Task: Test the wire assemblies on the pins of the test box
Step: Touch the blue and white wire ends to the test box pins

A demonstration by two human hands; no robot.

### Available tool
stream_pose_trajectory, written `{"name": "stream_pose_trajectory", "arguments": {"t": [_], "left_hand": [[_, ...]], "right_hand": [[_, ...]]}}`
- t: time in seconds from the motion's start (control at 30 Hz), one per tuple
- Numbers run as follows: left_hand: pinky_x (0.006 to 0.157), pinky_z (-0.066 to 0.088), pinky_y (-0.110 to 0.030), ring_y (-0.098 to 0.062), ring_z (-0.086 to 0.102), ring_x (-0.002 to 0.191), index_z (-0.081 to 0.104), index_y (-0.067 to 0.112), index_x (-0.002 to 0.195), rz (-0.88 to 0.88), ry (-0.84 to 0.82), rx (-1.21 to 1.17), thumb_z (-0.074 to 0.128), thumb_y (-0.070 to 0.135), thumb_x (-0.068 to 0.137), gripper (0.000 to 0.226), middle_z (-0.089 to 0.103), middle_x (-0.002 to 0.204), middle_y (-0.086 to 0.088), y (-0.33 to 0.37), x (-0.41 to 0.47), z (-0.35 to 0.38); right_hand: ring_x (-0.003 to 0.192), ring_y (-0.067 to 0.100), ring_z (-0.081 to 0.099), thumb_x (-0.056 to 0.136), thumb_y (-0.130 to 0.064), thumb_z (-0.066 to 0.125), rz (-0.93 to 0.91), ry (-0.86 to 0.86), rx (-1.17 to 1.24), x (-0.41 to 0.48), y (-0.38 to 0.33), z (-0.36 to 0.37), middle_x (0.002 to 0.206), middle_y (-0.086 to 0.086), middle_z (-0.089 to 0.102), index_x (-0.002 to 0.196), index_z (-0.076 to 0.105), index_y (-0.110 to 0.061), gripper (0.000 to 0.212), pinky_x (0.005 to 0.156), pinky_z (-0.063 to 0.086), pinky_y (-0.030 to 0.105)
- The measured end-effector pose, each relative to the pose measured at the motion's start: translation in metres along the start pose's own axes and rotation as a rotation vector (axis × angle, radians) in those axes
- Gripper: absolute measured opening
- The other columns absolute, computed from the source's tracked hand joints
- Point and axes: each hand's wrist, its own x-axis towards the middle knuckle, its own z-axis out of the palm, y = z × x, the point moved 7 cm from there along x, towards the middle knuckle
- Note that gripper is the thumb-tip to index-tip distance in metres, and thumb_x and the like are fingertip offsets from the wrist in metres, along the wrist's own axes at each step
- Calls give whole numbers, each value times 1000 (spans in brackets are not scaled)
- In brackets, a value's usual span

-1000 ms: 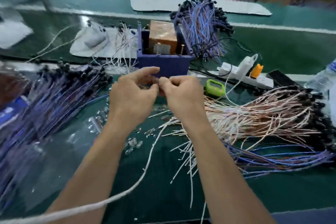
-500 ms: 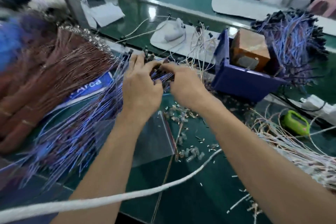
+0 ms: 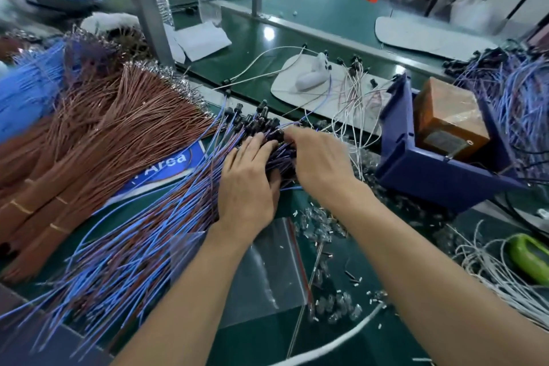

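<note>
A big pile of blue and purple wire assemblies point(image 3: 154, 235) fans across the green bench, their black connector ends point(image 3: 252, 120) bunched at the far side. My left hand point(image 3: 246, 187) lies on top of the pile with its fingers stretched toward the black ends. Just to its right, my right hand point(image 3: 320, 163) curls its fingers into the same bunch of ends; the thumb is hidden. The orange-brown test box point(image 3: 445, 116) sits in a blue tray point(image 3: 430, 181) to the right of both hands, and neither hand touches it.
Bundles of brown wires point(image 3: 104, 142) lie to the left beside a blue sign point(image 3: 169, 163). A clear zip bag point(image 3: 267, 261) and small loose parts point(image 3: 320, 223) lie under my arms. White wires point(image 3: 490, 273), a green device point(image 3: 528, 255) and a metal post point(image 3: 145, 3) stand nearby.
My view and both hands have swung left, away from the test box to the blue-purple pile. The hands, held together in front of the box a second ago, now rest on the pile's black ends.
</note>
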Motion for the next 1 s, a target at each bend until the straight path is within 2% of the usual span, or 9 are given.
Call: {"name": "stream_pose_trajectory", "arguments": {"t": [0.07, 0.17, 0.3, 0.37, 0.43, 0.53, 0.6, 0.77, 1.0], "left_hand": [[125, 23, -39, -22, 37, 150, 51, 21, 150, -2, 21, 16, 64, 20, 97, 54, 43, 161, -4, 2, 0, -1], [119, 36, -43, -28, 49, 142, 63, 16, 140, 25, 125, 81, 68, 9, 97, 44, 55, 151, -9, 12, 0, -8], [104, 49, -39, -30, 65, 119, 69, 5, 131, 148, 264, -127, 69, 6, 96, 35, 72, 127, -10, 25, -7, -23], [84, 49, -27, -21, 71, 99, 71, 15, 130, 62, 274, -236, 66, 20, 99, 32, 78, 112, -5, 23, -8, -35], [66, 49, -24, -11, 69, 73, 76, 28, 121, -88, 300, -338, 69, 34, 95, 28, 80, 91, 0, 15, -8, -46], [63, 51, -13, 8, 65, 65, 80, 37, 108, -138, 201, -629, 77, 33, 87, 22, 79, 83, 15, 14, -4, -54], [56, 45, -8, 9, 60, 56, 78, 44, 102, -130, 107, -716, 82, 26, 84, 25, 73, 68, 22, 20, 1, -58], [48, 44, -17, -7, 50, 43, 84, 33, 83, -246, 0, -924, 84, 6, 81, 27, 69, 56, -2, 33, 10, -53], [50, 45, -10, 0, 61, 51, 85, 26, 79, -158, -343, -910, 84, 3, 80, 23, 74, 62, 6, 86, -4, -23]], "right_hand": [[98, 27, 57, 88, -1, 55, -33, -1, -47, -4, 0, -1, 98, 1, 68, 106, 71, -22, 32, 83, 39, 38], [93, 24, 54, 88, 0, 56, 0, -100, 144, -7, 5, -2, 93, -1, 59, 99, 77, -22, 33, 80, 40, 35], [87, 19, 63, 89, -9, 67, -74, -66, 304, -13, 0, -24, 91, -2, 71, 100, 79, -25, 23, 81, 51, 37], [79, 12, 63, 92, -15, 67, -28, 10, 434, -20, 6, -39, 83, -6, 71, 97, 79, -24, 15, 76, 51, 34], [74, 3, 63, 93, -20, 69, 84, 95, 595, -28, 22, -55, 76, -11, 71, 94, 79, -25, 12, 70, 51, 22], [64, 5, 62, 91, -16, 74, 279, 256, 956, -44, 56, -81, 73, -5, 74, 85, 80, -24, 12, 61, 53, 22], [62, 14, 59, 89, -10, 76, 394, 357, 1268, -64, 76, -91, 68, 3, 70, 78, 78, -21, 16, 56, 50, 24], [69, 13, 61, 76, -12, 77, 588, 518, 2024, -110, 108, -86, 73, 1, 66, 87, 73, -14, 12, 66, 53, 22], [93, 22, 71, 95, -26, 59, 645, 561, 2126, -140, 127, -81, 102, 6, 75, 90, 74, -16, 19, 94, 57, 42]]}}
